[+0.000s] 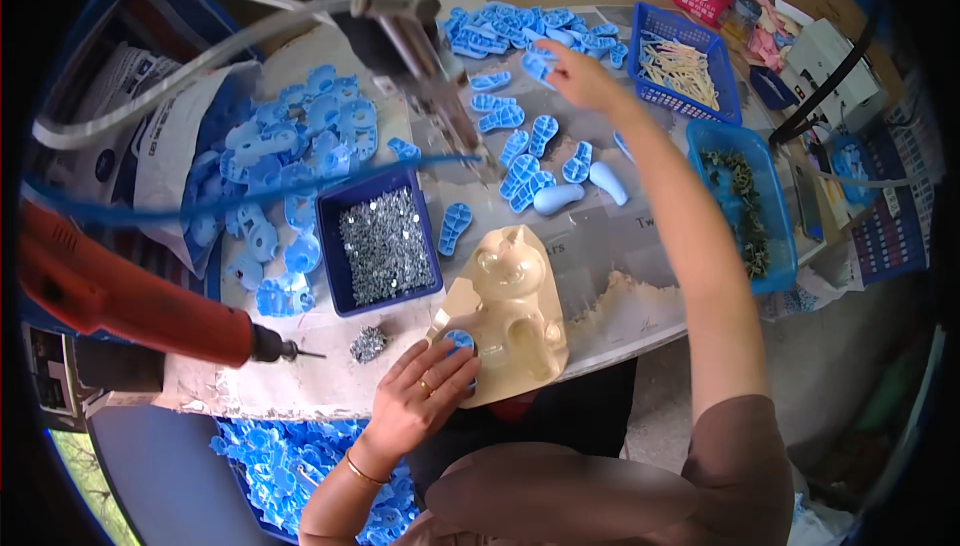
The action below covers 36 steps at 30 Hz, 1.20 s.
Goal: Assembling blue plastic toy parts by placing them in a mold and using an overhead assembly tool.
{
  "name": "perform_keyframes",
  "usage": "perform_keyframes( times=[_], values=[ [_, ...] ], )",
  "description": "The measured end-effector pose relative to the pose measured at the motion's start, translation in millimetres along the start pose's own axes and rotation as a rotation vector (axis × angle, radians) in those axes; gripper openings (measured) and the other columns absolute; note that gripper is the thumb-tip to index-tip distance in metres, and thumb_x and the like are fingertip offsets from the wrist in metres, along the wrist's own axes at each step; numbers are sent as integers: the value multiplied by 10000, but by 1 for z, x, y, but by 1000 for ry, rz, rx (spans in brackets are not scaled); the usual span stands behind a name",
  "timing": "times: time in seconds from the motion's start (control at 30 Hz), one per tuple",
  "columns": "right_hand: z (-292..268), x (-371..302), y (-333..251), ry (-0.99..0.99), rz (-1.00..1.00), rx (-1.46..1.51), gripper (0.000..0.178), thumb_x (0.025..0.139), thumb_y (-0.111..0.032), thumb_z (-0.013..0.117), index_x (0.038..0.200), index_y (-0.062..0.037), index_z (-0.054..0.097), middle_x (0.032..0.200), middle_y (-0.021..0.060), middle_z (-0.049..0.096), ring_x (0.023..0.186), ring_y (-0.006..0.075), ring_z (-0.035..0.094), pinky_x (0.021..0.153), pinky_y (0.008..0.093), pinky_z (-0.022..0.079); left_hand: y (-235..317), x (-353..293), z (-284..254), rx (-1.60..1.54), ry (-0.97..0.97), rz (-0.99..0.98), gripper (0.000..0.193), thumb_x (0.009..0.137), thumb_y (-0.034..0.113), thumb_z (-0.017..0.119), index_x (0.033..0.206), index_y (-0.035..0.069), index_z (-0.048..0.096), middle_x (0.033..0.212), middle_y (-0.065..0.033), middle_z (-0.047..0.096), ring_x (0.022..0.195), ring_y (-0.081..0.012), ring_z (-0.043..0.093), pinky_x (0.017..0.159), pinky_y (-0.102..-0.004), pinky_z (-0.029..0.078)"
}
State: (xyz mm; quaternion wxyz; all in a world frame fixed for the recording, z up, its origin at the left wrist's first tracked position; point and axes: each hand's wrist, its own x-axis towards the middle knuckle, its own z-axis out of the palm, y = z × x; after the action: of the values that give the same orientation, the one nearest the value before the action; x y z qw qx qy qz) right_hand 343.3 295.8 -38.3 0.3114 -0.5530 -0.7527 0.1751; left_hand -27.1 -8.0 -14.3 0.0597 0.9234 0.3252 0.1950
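Observation:
A beige moulded plastic tray [510, 346] with rounded hollows lies at the table's near edge. My left hand [425, 391], with a ring and a bracelet, lies over its left side, fingers stretched out on a light blue plastic part [460, 340] that they partly cover. My right arm reaches to the far side of the table. There my right hand [580, 76] has its fingers closed on a blue foot-shaped plastic piece [538, 67], beside a pile of similar pieces [530, 26]. Two smooth blue pieces [558, 198] lie beyond the tray among several ribbed ones.
A navy bin of small screws [385, 246] stands left of the tray, near a red electric screwdriver [140, 296]. A metal tool [420, 56] hangs overhead. Blue shells [300, 156] lie left. At right are a blue basket of pale strips [685, 66] and a blue tray [775, 206].

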Motion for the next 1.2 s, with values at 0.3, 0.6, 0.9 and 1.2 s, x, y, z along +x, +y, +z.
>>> perform_keyframes(
  times=[0.3,0.6,0.9,1.2],
  values=[
    [-3,-162,-191,-730,154,468,443,832,-21,591,1253,-112,490,849,44,622,664,97,598,559,268,482,-1,-14,2,-42,5,-60,326,816,183,716,1127,89,690,1170,-58,675,1143,-251,614,1043,-458,421],
    [18,-219,-204,-568,-265,-187,416,795,-106,665,1210,-119,633,1256,104,529,980,272,616,834,391,501,-17,-42,2,-67,207,-167,303,812,96,696,1114,82,672,1183,-82,661,1089,-277,618,1010,-440,446],
    [17,-209,-218,-524,-319,-56,408,890,-159,640,1291,-107,587,1299,111,537,955,270,635,857,379,499,-160,-107,-26,511,201,-599,242,826,89,668,1067,74,641,1064,-60,654,990,-272,601,933,-403,447],
    [-2,-211,-220,-406,-99,181,282,859,-43,670,1141,-51,666,1072,90,652,763,173,609,668,283,488,-8,-85,-59,266,100,-162,510,689,89,704,1192,168,683,994,7,603,798,-169,570,675,-294,516]
  ],
)
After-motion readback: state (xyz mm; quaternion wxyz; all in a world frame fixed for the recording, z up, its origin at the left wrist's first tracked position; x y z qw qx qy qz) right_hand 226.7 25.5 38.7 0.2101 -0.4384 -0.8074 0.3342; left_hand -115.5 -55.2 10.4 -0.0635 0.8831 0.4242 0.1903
